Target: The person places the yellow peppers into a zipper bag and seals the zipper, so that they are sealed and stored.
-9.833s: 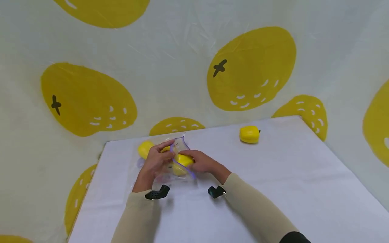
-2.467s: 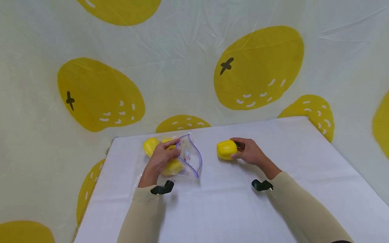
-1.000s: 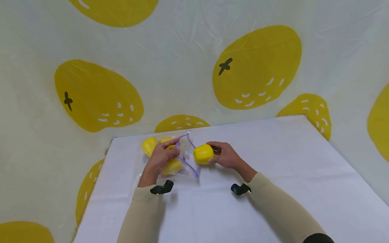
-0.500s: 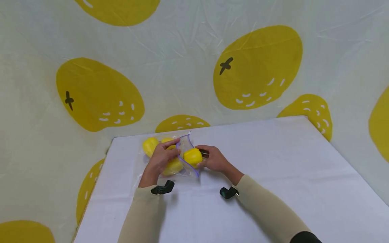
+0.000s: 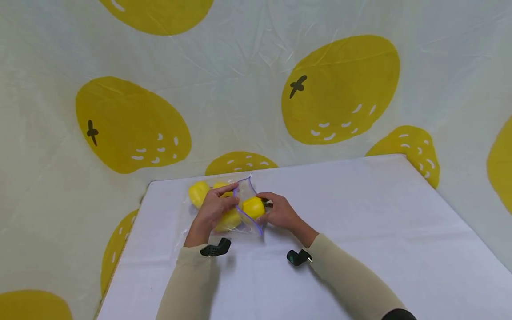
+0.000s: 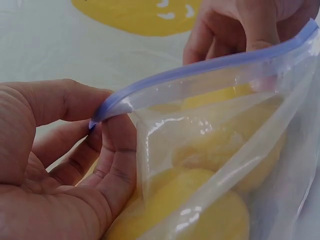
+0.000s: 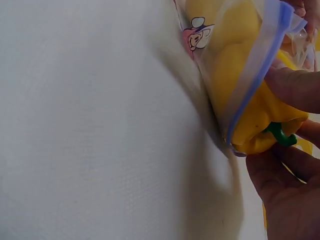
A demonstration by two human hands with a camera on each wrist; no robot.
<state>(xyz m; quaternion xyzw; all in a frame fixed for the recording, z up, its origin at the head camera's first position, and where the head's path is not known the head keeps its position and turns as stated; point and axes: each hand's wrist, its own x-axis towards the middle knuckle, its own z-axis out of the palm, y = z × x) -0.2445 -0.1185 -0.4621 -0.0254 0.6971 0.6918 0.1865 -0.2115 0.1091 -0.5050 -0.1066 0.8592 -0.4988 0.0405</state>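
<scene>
A clear zip bag (image 5: pixel 250 226) with a purple zip edge lies at the table's far left, its mouth spread toward the right. Inside it are several yellow things; one at the left end (image 5: pixel 198 194) looks like a bell pepper. My left hand (image 5: pixel 214 209) pinches the zip edge between thumb and fingers, as the left wrist view shows. My right hand (image 5: pixel 282 212) grips a yellow bell pepper (image 5: pixel 254 207) by its stem end, the pepper sitting partly within the bag's mouth. In the right wrist view its green stem (image 7: pixel 281 135) faces outward, between the fingers.
A white-covered table (image 5: pixel 340 266) stretches out in front of me and to the right. Behind it hangs a pale sheet (image 5: pixel 240 89) printed with big yellow fruit. Small cartoon print (image 7: pixel 198 37) marks the bag's side.
My right hand has carried the bell pepper leftward from the table into the bag's mouth; over the last half second it has barely moved. My left hand keeps holding the zip edge.
</scene>
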